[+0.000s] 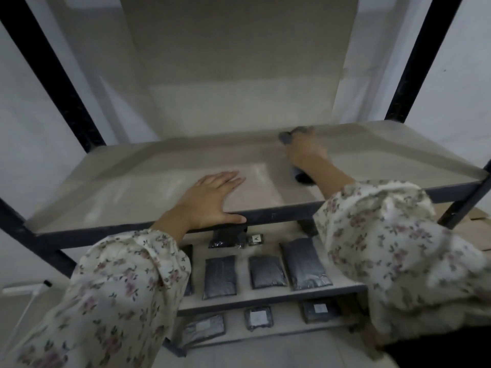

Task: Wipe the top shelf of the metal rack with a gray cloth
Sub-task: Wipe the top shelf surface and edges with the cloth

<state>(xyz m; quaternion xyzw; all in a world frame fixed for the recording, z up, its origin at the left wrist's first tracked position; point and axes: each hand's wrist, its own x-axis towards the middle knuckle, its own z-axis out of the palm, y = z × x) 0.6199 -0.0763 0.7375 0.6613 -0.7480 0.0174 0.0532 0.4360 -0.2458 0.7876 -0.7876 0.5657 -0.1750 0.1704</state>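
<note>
The top shelf [132, 181] of the black metal rack is a pale beige board with a dark front rail. My right hand [305, 152] reaches to the shelf's back right and presses a gray cloth [288, 136] flat on the board; cloth shows ahead of the fingers and under the wrist. The hand is blurred. My left hand [212, 197] lies flat near the front middle of the shelf, fingers spread, thumb along the front rail, holding nothing.
Black uprights [53, 75] frame the shelf at left and right [422, 57]. Lower shelves hold several dark flat packets [268, 272] and a small tag marked A [255, 239]. White walls surround the rack. A white rod [24, 290] sits low left, cardboard [478, 227] at right.
</note>
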